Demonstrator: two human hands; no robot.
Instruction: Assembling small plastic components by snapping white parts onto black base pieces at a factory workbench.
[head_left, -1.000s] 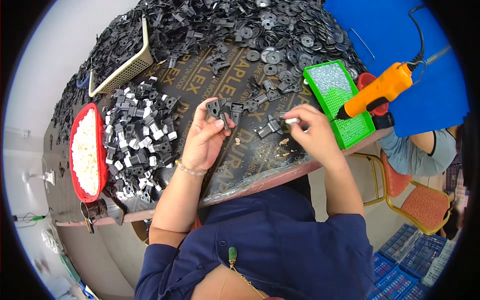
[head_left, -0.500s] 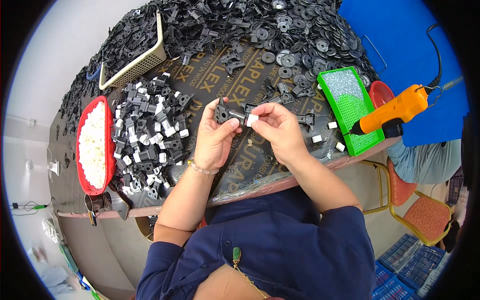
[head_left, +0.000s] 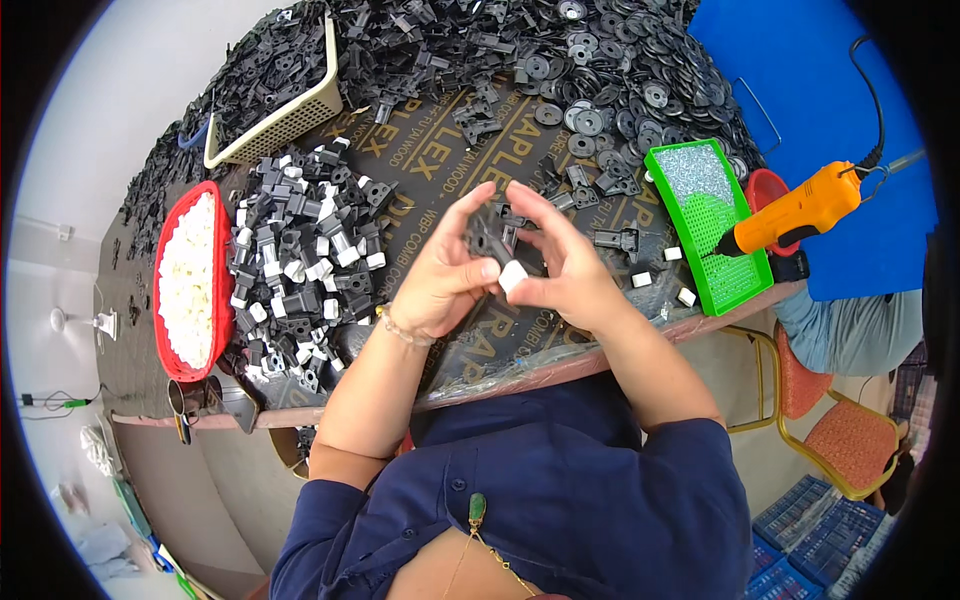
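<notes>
Swung round since half a second ago: the white-capped end now points toward my body

Then, that end faced my right hand point(head_left: 577, 280); now my hands are drawn closer around it. My left hand point(head_left: 432, 285) has a narrow hold, thumb and curled fingers, on a matt black plastic bracket with holes point(head_left: 488, 238). On its near end is a small white block-shaped cap point(head_left: 513, 276). My right thumb lies against the cap and the index finger arches over; I cannot tell whether the other fingers close on anything. Blur and my fingers hide much of the bracket, and how far the cap is seated is unclear.

Just beyond my right hand, a loose black bracket point(head_left: 617, 241) lies on the dark board tabletop point(head_left: 425, 150), with three loose white caps point(head_left: 642, 280) near a bright green plastic tray point(head_left: 725, 293). Its silvery bits point(head_left: 697, 172) are too fine to make out. Over it slants an orange electric driver point(head_left: 805, 208). On my left are a heap of black-and-white pieces point(head_left: 300, 270) and a red plastic basket point(head_left: 224, 280) of white pieces. Farther out, a cream perforated plastic basket point(head_left: 285, 125) leans among black parts, and flat black discs point(head_left: 655, 95) pile up; the picture's edge cuts both piles off.

Gold capital lettering repeats in slanting bands across the board, interrupted by hands and heaps.
</notes>
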